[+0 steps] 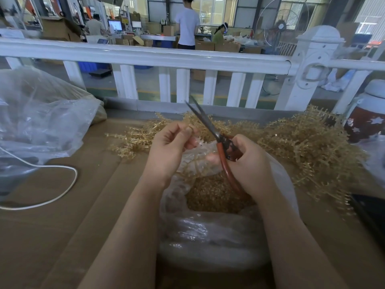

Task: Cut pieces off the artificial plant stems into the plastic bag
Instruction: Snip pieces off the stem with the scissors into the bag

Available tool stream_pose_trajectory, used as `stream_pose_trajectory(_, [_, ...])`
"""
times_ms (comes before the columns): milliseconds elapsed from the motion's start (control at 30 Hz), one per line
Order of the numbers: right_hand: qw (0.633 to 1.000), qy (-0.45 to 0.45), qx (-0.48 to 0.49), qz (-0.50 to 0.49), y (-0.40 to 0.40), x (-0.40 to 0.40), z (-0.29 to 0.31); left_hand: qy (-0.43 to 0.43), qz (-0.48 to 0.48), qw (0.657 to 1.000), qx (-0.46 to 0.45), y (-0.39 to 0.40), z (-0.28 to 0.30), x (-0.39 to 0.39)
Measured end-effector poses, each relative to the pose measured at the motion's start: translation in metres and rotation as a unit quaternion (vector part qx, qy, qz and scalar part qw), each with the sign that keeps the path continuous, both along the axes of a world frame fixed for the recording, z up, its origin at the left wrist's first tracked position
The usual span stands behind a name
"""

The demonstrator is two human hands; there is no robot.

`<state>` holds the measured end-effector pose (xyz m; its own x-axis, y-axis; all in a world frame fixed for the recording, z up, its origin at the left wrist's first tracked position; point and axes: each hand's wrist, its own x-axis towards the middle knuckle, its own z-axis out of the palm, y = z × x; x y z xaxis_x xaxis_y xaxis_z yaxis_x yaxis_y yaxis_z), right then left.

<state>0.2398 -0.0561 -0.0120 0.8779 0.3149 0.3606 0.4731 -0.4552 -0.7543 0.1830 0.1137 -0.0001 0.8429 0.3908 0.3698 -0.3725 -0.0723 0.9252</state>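
While my left hand pinches small gold stem piece at fingertips, my right hand grips red-handled scissors, blades slightly parted, pointing up-left. Both hands above open plastic bag on cardboard-covered table; bag holds heap of cut gold pieces. Uncut stems pile behind bag, spreading right. Second clear bag far left, contents unclear.
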Motion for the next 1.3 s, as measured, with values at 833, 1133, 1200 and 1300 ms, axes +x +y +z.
stream_pose_trajectory(833, [0.918,0.192,0.334,0.095,-0.008,0.016,0.003,0.029,0.048,0.995,-0.087,0.000,0.000,0.004])
stream_pose_trajectory(1133, [0.870,0.166,0.451,0.113,-0.011,0.023,-0.006,0.207,-0.154,0.966,0.009,-0.002,-0.005,0.005])
stream_pose_trajectory(1200, [0.872,0.165,0.443,0.126,-0.010,0.023,-0.006,0.206,-0.189,0.959,0.047,-0.006,-0.007,0.004])
stream_pose_trajectory(1300, [0.874,0.177,0.433,0.129,-0.006,0.019,-0.004,0.159,-0.198,0.967,0.001,-0.013,-0.006,0.001])
